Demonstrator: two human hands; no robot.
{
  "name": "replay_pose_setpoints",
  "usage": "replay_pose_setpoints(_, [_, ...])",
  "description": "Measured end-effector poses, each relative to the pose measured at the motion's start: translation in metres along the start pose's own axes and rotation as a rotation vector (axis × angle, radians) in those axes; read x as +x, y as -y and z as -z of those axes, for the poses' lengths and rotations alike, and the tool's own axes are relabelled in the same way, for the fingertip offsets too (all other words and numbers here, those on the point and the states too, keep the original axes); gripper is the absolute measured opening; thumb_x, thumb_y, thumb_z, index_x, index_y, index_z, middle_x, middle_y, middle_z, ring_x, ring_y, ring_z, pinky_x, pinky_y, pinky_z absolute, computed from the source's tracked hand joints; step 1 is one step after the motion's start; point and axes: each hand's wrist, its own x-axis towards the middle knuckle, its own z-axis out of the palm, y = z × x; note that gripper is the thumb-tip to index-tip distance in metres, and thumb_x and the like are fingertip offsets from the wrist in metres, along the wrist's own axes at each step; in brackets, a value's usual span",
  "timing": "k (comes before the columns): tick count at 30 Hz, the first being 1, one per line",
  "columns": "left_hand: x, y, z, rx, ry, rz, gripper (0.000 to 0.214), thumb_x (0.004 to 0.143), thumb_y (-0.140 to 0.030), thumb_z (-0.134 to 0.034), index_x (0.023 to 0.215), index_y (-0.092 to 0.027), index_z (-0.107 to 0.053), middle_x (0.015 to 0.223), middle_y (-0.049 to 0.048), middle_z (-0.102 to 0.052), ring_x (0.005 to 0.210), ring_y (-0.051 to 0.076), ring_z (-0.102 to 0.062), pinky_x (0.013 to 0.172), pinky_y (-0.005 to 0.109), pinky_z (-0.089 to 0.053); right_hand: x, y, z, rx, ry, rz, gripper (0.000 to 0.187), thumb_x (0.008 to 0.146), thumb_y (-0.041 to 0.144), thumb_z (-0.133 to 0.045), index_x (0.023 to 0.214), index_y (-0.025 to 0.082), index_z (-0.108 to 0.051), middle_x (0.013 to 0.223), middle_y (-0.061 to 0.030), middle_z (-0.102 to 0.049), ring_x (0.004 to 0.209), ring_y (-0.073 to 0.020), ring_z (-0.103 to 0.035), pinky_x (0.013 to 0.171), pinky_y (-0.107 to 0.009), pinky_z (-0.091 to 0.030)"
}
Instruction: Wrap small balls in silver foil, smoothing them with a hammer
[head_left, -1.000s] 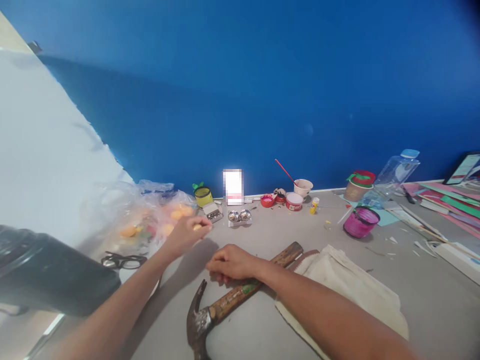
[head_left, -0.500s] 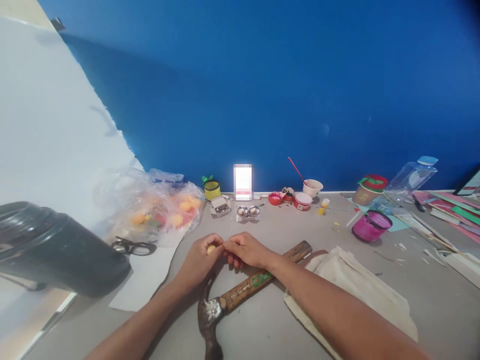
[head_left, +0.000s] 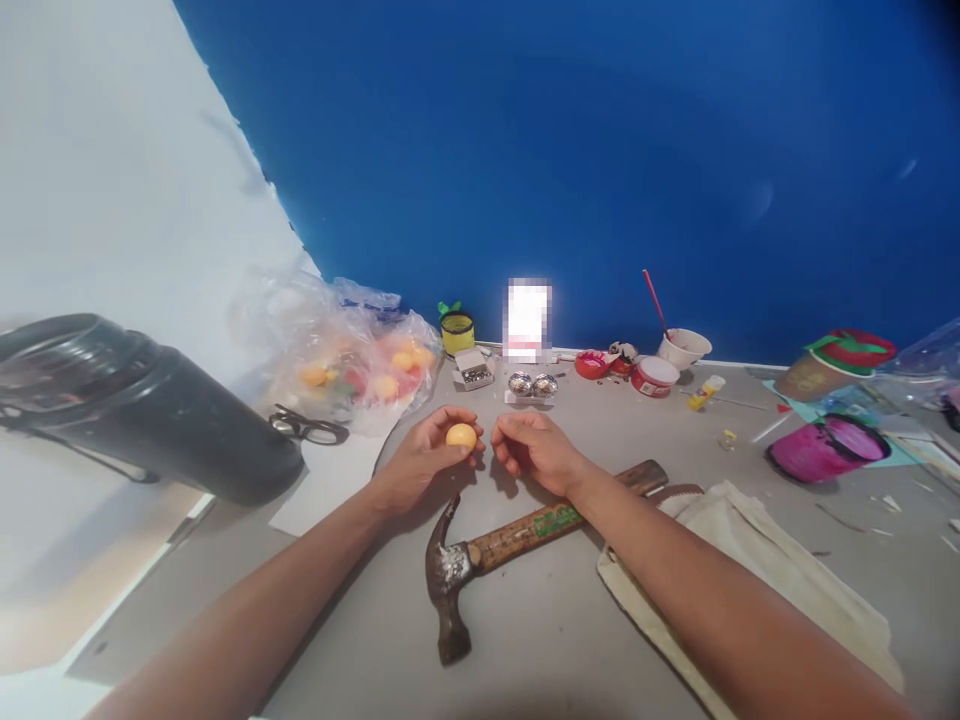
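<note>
My left hand [head_left: 420, 455] is closed round a small yellow-orange ball [head_left: 460, 436], which shows between thumb and fingers. Just right of it, apart from the ball, my right hand [head_left: 536, 450] has its thumb against curled fingers; whatever they pinch, if anything, is hidden. Below both hands a claw hammer [head_left: 517, 541] lies on the grey table [head_left: 540, 640], its worn wooden handle passing under my right forearm. Beyond the hands stand a small open box [head_left: 474, 372] of tiny shiny pieces and two silver balls [head_left: 533, 384] side by side.
A dark flask [head_left: 172, 410] and black glasses [head_left: 307, 427] are at left, near a plastic bag [head_left: 352, 350] of orange balls. Beige cloth [head_left: 772, 570] lies under my right forearm. A white cup [head_left: 684, 348], glue stick [head_left: 706, 393] and pink container [head_left: 825, 450] stand at right.
My hands have come apart, and the ball now shows more fully in my left hand. The camera view has turned, shifting the table things rightward at the back and upward.
</note>
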Motion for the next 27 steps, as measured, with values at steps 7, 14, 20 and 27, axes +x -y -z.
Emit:
replay_pose_setpoints(7, [0.0037, -0.0001, 0.0052, -0.216, 0.047, 0.062, 0.038, 0.085, -0.039, -0.077, 0.112, -0.014, -0.067, 0.088, 0.0080, -0.072, 0.058, 0.011, -0.057, 0.052, 0.024, -0.046, 0.0004, 0.0030, 0.0019, 0.143, -0.035, -0.043, 0.043, 0.074, 0.057, -0.079, 0.073, 0.016, -0.063, 0.057, 0.0025, -0.060, 0.042, -0.0073, -0.048, 0.041, -0.020, -0.036])
replay_pose_setpoints(14, [-0.0024, -0.0045, -0.0033, -0.285, 0.076, 0.092, 0.032, 0.082, -0.030, -0.080, 0.109, -0.015, -0.072, 0.093, 0.0074, -0.070, 0.066, 0.011, -0.057, 0.059, 0.025, -0.046, -0.0008, 0.0049, -0.0005, 0.129, -0.016, -0.062, 0.044, 0.070, 0.057, -0.080, 0.070, 0.015, -0.065, 0.055, 0.0022, -0.060, 0.041, -0.0069, -0.048, 0.041, -0.020, -0.036])
replay_pose_setpoints(20, [-0.0007, 0.0014, -0.0026, -0.043, -0.042, -0.003, 0.042, 0.079, -0.031, -0.081, 0.117, -0.018, -0.069, 0.096, 0.0049, -0.068, 0.070, 0.010, -0.058, 0.065, 0.025, -0.049, -0.0020, 0.0057, -0.0008, 0.134, -0.025, -0.067, 0.040, 0.072, 0.053, -0.080, 0.070, 0.016, -0.065, 0.055, 0.0023, -0.060, 0.041, -0.0067, -0.048, 0.041, -0.019, -0.036])
replay_pose_setpoints(27, [-0.0043, 0.0007, -0.0001, 0.333, -0.140, -0.156, 0.041, 0.077, -0.028, -0.080, 0.116, -0.022, -0.068, 0.120, 0.0067, -0.067, 0.103, 0.020, -0.062, 0.084, 0.031, -0.053, -0.0022, 0.0053, -0.0010, 0.156, -0.022, -0.090, 0.042, 0.069, 0.053, -0.082, 0.069, 0.015, -0.065, 0.053, 0.0021, -0.060, 0.039, -0.0069, -0.048, 0.039, -0.018, -0.035])
